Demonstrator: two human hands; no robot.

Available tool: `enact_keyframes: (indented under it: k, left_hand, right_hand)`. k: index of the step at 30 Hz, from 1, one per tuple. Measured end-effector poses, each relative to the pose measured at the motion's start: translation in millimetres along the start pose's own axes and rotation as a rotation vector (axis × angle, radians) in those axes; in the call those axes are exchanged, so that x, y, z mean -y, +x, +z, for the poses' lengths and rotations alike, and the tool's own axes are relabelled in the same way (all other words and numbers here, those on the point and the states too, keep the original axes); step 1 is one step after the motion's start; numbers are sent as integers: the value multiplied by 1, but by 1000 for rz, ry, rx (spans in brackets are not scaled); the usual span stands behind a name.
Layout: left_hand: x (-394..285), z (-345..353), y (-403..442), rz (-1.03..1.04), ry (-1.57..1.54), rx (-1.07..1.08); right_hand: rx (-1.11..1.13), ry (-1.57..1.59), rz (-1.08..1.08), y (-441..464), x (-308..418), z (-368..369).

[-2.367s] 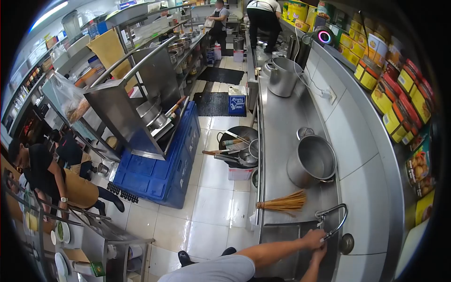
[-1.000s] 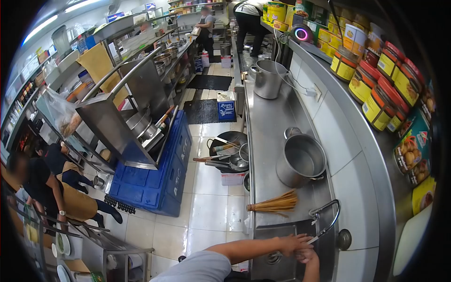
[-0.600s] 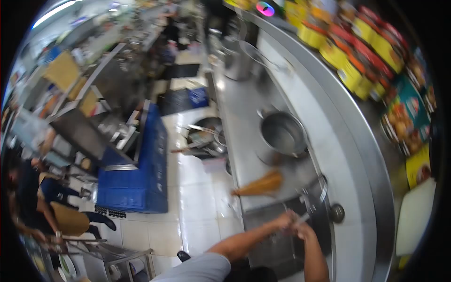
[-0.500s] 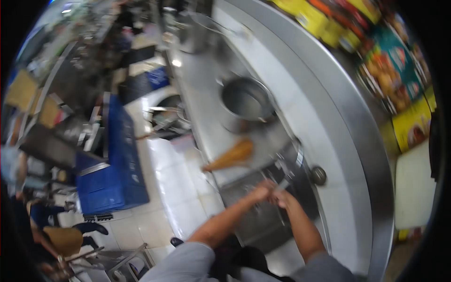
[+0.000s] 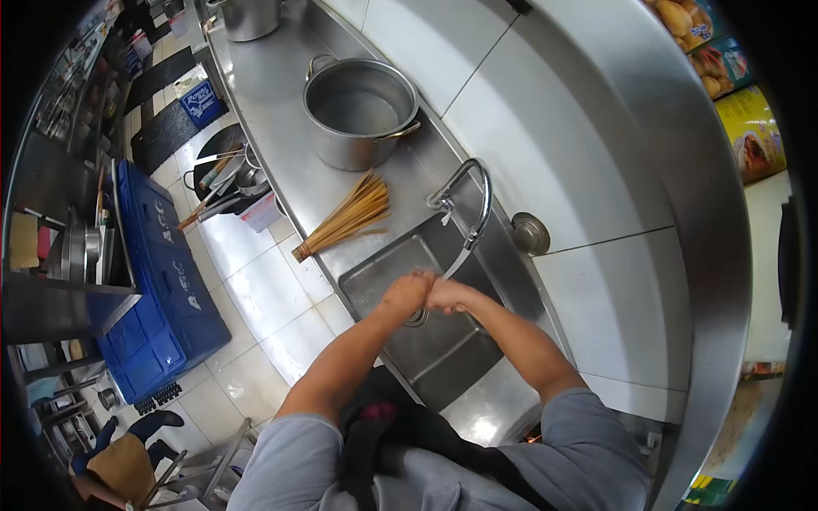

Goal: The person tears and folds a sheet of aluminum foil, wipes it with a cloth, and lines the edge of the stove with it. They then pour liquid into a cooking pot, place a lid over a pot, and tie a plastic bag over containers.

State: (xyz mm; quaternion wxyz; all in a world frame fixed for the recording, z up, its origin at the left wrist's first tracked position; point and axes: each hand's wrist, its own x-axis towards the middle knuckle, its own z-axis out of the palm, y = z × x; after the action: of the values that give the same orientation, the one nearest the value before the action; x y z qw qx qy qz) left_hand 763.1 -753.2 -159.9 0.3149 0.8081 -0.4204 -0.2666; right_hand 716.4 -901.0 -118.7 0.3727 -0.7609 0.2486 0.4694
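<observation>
My left hand (image 5: 406, 291) and my right hand (image 5: 450, 295) are pressed together over the metal sink basin (image 5: 452, 345). Both look closed, with the fingers curled against each other; whatever may lie between them is hidden. Above them arches a chrome faucet (image 5: 484, 192), and a stream of water (image 5: 457, 262) runs from its spout down to the hands. Left of the sink, a bundle of thin bamboo sticks (image 5: 349, 215), bound at one end like a brush, lies on the steel counter (image 5: 268, 111). A deep steel pot (image 5: 358, 115) with side handles stands behind it.
Blue cooler boxes (image 5: 162, 281) stand on the tiled floor at left. A wok (image 5: 217, 153) holding utensils sits beside the counter. Canned goods (image 5: 745, 132) line a shelf at right, behind a curved metal edge (image 5: 711, 255). Another person's legs (image 5: 128, 451) show lower left.
My view has turned and steadied, so the pot, stick bundle and faucet appear farther up and left. My hands stay together over the sink beneath the faucet.
</observation>
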Motion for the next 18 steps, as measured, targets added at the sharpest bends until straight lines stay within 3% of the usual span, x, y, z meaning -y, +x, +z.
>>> enact_keyframes:
  k: [1,3,6,7,9,10,12,13,15,17,18]
  left_hand:
    - [4,3,1,-7,-2,0]
    - [11,5,5,-108,11,152]
    - [38,43,8,-171,-173,-32]
    - [30,39,0,-173,-171,-37]
    - [-1,24,-23,66,-152,-437]
    - [-8,21,-32,67,-151,-437]
    - [-16,20,-45,167,-8,-439]
    - [-15,21,-46,164,-5,-442]
    - [-7,28,-45,-119,63,-66]
    - [-3,22,-48,-117,10,-1]
    - [-3,20,-50,-108,-43,65]
  right_hand:
    - [7,-3,-1,4,-3,10]
    - [-654,-313,-548,13,-17,33]
    - [-695,-327,-593,5,-14,31]
    - [-695,-328,-598,9,-18,28]
    - [-583,-297,-508,23,-30,24]
    - [-584,-296,-509,18,-25,18]
    - [59,43,16,-1,-4,2]
    - [60,40,13,-9,1,7]
    - [18,174,-49,-19,5,26]
    - [45,-20,-172,-9,-3,43]
    - [-184,-237,-231,5,-21,57]
